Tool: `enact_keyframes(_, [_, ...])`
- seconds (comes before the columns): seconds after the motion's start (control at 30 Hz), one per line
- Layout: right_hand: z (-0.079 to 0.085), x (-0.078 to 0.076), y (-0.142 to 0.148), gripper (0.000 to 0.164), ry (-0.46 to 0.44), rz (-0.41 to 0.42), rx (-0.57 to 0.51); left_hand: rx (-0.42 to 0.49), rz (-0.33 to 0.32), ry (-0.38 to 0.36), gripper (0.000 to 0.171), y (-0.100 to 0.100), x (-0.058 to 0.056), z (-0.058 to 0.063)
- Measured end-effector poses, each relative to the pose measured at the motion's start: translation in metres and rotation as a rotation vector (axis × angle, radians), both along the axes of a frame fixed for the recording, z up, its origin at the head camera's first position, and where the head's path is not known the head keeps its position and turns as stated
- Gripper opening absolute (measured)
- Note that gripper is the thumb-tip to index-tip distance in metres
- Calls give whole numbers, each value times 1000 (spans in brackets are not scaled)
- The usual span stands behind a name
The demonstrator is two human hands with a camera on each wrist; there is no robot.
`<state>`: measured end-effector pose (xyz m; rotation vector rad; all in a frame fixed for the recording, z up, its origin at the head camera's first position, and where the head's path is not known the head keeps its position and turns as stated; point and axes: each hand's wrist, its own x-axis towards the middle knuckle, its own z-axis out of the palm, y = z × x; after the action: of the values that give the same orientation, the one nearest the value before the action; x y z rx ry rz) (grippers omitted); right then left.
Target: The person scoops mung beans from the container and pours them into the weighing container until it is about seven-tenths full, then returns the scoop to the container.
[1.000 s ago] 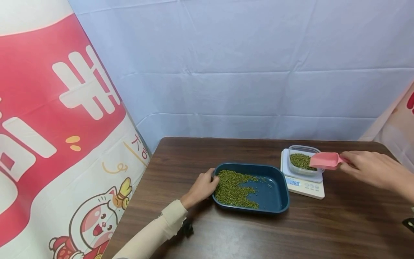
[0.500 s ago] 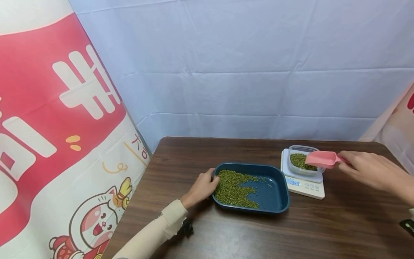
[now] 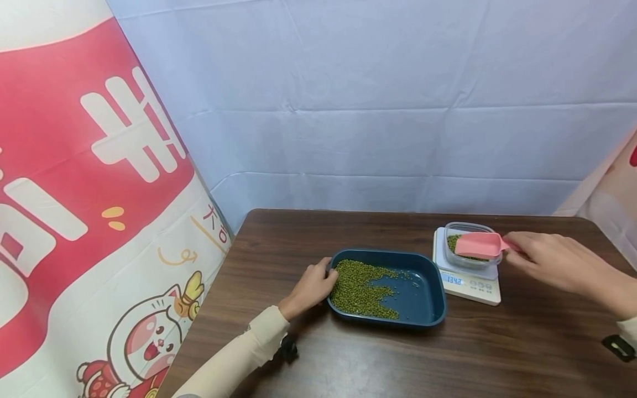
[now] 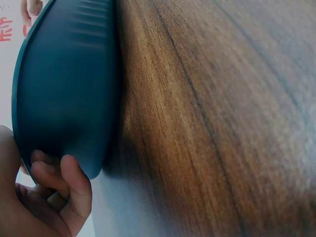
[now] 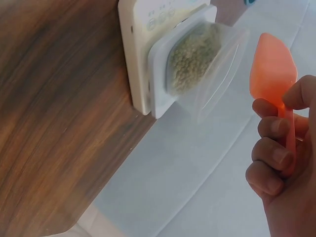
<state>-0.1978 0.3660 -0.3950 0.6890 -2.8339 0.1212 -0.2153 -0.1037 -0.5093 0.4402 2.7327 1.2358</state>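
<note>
My left hand (image 3: 311, 286) grips the left end of a dark blue tray (image 3: 418, 301), its fingers curled under the rim in the left wrist view. Green mung beans (image 3: 354, 290) lie heaped in the tray's left part. On the right, my right hand (image 3: 549, 258) holds a pink scoop (image 3: 479, 245) by its handle. That scoop is over a clear plastic container (image 5: 229, 74) partly filled with mung beans (image 5: 190, 61); no beans show in the scoop. Beneath the container is a white kitchen scale (image 3: 475, 288) with a lit display.
The brown wooden table (image 3: 378, 359) carries everything. The scale stands just right of the tray, near the back edge. A pale cloth (image 3: 368, 110) hangs behind, and a red and white printed cloth (image 3: 64, 166) hangs at the left.
My right hand and the scoop have moved left, further over the container. The digits on the scale's display have changed. The left hand and the tray have kept their place.
</note>
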Motion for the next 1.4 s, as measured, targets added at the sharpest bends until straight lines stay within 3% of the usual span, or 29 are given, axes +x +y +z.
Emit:
enact_keyframes(0.1, [0,0,-6,15,20,27,-15,0,1,-1,48,0,0,0])
enact_keyframes(0.33, [1,1,-21,25,8,80,-14,-1,3,13,44,1,-1,1])
enact_keyframes(0.57, [-3,4,-41,25,1,161,-10,3,-3,29,43,2,-1,3])
enact_keyframes(0.9, [-11,4,-69,10,-67,201,-28,-6,0,11,46,1,-1,1])
enact_keyframes(1.23, [-22,2,-86,22,-79,290,-24,3,-7,5,46,1,-1,0])
enact_keyframes(1.4, [-27,1,-90,21,-104,306,-12,3,0,-3,45,1,-2,0])
